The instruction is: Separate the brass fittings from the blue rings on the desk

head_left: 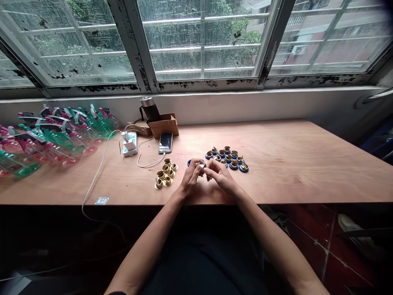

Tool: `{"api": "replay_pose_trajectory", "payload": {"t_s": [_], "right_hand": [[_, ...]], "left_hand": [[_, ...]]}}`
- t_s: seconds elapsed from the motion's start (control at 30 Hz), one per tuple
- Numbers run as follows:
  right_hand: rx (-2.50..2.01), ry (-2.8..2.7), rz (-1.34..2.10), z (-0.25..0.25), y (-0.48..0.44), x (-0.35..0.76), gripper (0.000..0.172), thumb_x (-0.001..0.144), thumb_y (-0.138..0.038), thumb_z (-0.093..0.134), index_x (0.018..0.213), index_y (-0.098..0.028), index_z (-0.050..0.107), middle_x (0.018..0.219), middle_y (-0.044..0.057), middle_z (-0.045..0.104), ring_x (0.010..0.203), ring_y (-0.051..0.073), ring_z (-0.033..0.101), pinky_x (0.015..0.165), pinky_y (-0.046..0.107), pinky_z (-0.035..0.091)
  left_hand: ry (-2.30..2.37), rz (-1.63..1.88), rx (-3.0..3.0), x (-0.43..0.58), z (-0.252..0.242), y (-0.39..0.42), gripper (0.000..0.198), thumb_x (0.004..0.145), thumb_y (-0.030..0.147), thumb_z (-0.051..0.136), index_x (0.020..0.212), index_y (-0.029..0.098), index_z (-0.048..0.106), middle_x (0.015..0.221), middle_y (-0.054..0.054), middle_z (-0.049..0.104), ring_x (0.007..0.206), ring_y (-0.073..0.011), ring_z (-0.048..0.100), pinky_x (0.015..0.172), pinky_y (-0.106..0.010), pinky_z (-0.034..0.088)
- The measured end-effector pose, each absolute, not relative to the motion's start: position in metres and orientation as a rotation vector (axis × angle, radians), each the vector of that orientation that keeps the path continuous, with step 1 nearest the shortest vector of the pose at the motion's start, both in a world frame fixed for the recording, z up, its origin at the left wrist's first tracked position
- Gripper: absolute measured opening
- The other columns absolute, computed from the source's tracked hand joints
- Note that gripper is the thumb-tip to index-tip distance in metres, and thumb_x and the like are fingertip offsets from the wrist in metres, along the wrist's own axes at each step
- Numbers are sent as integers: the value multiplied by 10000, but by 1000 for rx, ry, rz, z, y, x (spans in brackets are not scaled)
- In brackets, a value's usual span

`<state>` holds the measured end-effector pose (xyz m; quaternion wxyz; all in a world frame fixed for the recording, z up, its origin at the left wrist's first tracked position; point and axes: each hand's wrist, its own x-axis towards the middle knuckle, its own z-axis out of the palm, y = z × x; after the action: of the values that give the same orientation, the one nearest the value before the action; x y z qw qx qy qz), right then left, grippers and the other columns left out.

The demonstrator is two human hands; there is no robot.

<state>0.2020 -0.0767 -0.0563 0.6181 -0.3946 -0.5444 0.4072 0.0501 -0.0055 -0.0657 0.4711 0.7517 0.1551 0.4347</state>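
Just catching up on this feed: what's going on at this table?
The bare left hand and bare right hand hold a small gold-coloured metal piece between their fingertips, over the light-brown wooden table. Plain gold-coloured metal pieces lie clustered to the left. A group of gold-coloured pieces with blue rims sits beyond the hands, to the right. Thin, light-coloured rings lie on the table just below the hands.

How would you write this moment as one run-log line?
left hand: holds golden piece | right hand: at same piece | nearby: golden parts, blue-rimmed parts
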Motion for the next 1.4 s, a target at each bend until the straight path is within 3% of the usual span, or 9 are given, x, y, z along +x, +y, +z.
{"api": "replay_pose_trajectory", "payload": {"t_s": [0.47,0.6,0.73,0.87,1.03,1.17,1.4], "right_hand": [[-698,-1095,1166,-48,-83,201,323,858,-386,818,776,-207,562,693,-41,574,620,118,540,612,262,468],[-636,-1092,1198,-48,-84,206,299,873,-378,791,789,-213,557,665,-62,519,609,114,512,642,273,481],[-849,-1251,1072,-56,-79,209,293,882,-424,773,849,-202,583,717,-50,537,618,110,511,597,251,425],[-1115,-1480,811,-65,-75,206,223,903,-359,722,839,-196,585,699,-48,546,609,104,468,581,241,358],[-1302,-1726,576,-68,-79,200,82,911,-225,682,872,-183,624,736,-21,615,650,118,538,612,244,359],[-1368,-1789,500,-68,-82,199,46,915,-199,689,906,-181,649,783,-5,650,675,121,557,629,244,353],[-1398,-1832,478,-70,-80,198,47,916,-195,699,905,-181,655,780,-8,641,679,120,550,633,239,343]], "left_hand": [[384,1024,1916,43,-49,-8,323,1080,490,428,1096,200,571,820,-17,571,762,-166,550,743,-307,484],[458,1183,1889,36,-41,11,320,1086,487,418,1138,209,567,857,-23,593,780,-161,573,767,-307,494],[747,1328,1967,13,-29,48,368,1001,534,588,1197,224,568,931,-27,638,826,-168,612,766,-292,502],[1066,1117,2119,-11,-19,83,411,944,598,629,1058,204,660,904,-41,708,788,-177,649,706,-275,484],[1376,729,2321,-20,-17,109,421,817,611,741,946,211,739,900,-46,757,770,-197,677,664,-276,456],[1512,452,2326,-14,-20,118,464,747,585,801,1012,205,777,1089,-82,784,874,-239,717,683,-289,467],[1572,384,2349,-5,-27,132,437,734,565,809,982,206,787,1096,-89,790,971,-274,723,745,-309,488]]}}
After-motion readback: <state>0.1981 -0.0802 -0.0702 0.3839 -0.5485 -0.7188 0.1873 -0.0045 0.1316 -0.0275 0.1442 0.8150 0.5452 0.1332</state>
